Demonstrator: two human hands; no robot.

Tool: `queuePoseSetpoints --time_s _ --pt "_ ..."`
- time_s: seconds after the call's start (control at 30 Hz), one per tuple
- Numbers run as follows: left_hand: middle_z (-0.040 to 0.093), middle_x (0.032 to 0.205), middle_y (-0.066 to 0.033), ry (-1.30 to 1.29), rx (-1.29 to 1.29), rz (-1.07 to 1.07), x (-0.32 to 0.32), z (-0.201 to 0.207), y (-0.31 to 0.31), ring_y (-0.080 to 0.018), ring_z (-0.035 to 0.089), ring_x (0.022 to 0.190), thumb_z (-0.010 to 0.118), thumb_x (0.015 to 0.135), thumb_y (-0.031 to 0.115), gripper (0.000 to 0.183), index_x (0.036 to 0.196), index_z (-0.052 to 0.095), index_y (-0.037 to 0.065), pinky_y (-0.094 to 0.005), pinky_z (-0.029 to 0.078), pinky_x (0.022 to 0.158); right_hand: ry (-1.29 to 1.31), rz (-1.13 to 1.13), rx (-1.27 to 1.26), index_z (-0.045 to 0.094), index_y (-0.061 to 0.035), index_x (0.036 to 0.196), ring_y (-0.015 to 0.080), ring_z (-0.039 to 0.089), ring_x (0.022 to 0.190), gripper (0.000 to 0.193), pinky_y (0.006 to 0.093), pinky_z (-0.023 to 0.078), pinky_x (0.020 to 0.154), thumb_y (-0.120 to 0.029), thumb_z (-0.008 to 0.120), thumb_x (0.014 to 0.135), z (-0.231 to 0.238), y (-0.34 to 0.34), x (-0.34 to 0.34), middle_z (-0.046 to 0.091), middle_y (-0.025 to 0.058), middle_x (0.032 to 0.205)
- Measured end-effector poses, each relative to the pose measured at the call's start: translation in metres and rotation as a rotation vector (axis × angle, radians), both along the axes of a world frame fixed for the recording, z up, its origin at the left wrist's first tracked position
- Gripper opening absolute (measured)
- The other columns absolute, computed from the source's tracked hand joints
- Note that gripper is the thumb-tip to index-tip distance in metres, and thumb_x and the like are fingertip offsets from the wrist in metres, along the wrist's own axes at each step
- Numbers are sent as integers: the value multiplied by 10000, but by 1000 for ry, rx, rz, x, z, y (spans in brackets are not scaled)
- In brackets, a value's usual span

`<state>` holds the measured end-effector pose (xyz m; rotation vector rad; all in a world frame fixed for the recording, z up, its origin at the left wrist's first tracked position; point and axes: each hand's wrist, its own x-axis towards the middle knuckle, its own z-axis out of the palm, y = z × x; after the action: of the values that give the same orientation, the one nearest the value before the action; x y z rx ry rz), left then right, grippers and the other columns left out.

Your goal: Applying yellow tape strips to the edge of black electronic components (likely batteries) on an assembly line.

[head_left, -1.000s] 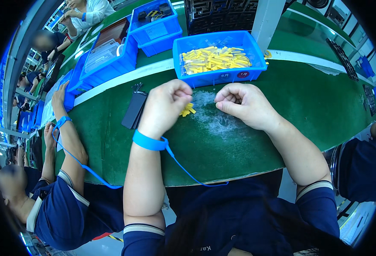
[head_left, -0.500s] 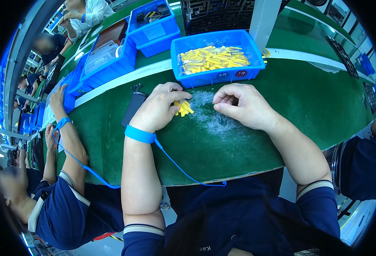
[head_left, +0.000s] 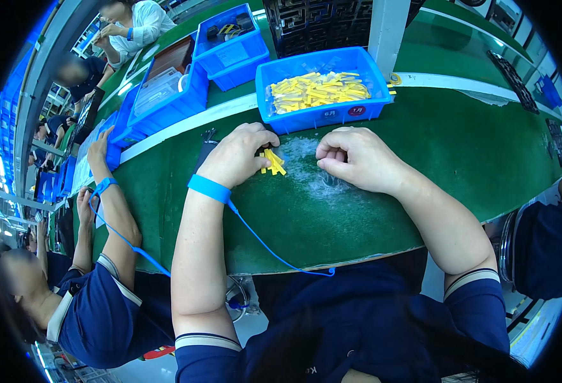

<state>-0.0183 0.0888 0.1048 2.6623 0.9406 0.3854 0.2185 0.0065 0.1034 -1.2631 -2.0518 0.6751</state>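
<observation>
Several short yellow strips [head_left: 273, 163] fan out at the thumb and fingertips of my left hand [head_left: 239, 152], which is closed on them just above the green mat. A blue wrist strap [head_left: 209, 188] with a cord circles that wrist. To the right, over a whitish worn patch [head_left: 303, 156] of the mat, my right hand [head_left: 357, 156] is pinched closed; whatever lies between its fingertips is too small to make out. Just beyond both hands stands a blue bin [head_left: 322, 116] holding a heap of yellow strips [head_left: 316, 90], some with clear film.
A dark flat piece [head_left: 207, 148] lies partly behind my left hand. Blue bins [head_left: 169, 118] line the far left, and a pale post [head_left: 386, 38] rises behind the strip bin. Close on my left, a co-worker's strapped arm [head_left: 118, 210] reaches over the green table [head_left: 459, 166].
My left index finger has curled in towards the thumb, by the yellow strips. The right hand stays pinched, nearly in place. The whole view has shifted slightly.
</observation>
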Motion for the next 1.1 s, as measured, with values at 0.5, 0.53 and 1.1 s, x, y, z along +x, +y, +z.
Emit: queuePoseSetpoints --time_s 0.5,0.53,1.1 --pt "549 759 -100 3 1 54 -3 -6 -8 -262 574 716 759 670 58 212 786 589 4 -354 482 671 -101 13 -19 620 -24 792 268 607 780 123 392 484 723 -144 630 768 3 -2 -2 616 110 784" --pt "549 759 -100 2 0 53 -1 -6 -12 -262 574 716 759 670 58 212 786 589 4 -354 482 671 -105 10 -18 619 -24 791 269 606 779 122 393 484 720 -143 630 768 2 -2 -1 614 110 782" --pt "601 755 -127 58 -182 276 5 -6 -23 -235 602 683 736 698 97 199 817 620 -13 -340 474 622 -146 19 21 617 -26 796 293 603 797 128 406 484 730 -148 633 761 -1 0 1 615 118 793"
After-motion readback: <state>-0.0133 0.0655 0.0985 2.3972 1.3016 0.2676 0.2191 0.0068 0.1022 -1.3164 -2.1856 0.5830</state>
